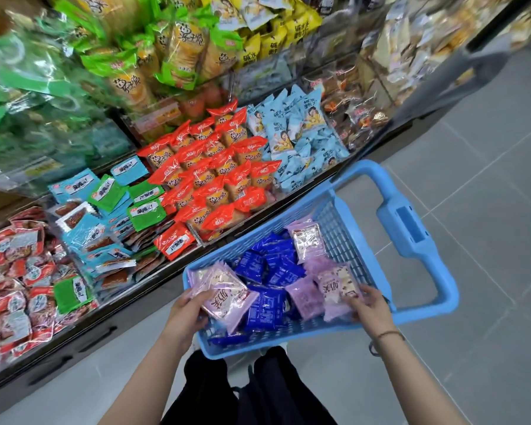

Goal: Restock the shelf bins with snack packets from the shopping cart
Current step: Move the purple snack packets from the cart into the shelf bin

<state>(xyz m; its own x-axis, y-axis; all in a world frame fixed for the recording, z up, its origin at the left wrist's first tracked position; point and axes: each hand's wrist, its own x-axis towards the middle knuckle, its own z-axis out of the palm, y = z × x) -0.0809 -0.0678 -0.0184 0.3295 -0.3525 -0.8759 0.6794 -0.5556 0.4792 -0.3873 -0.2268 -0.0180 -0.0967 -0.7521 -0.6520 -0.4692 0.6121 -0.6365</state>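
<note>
Shelf bins (215, 179), left: stocked with red, blue and green packets. Your left hand (188, 312): fingers curled around pink packets (224, 294) at the cart's near-left corner. Blue shopping cart (423, 265): dark blue packets (267, 302) fill its middle. Your right hand (370, 305): fingertips pinching another pink packet (339, 286) inside the cart.

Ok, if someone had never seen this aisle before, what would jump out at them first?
Probably the bright blue cart low and centre-right, filled with dark blue packets and pink packets. The left hand grips a pink packet at its near left corner, and the right hand is on another at the near right. Next, the block of red packets in the shelf bin just beyond the cart.
</note>
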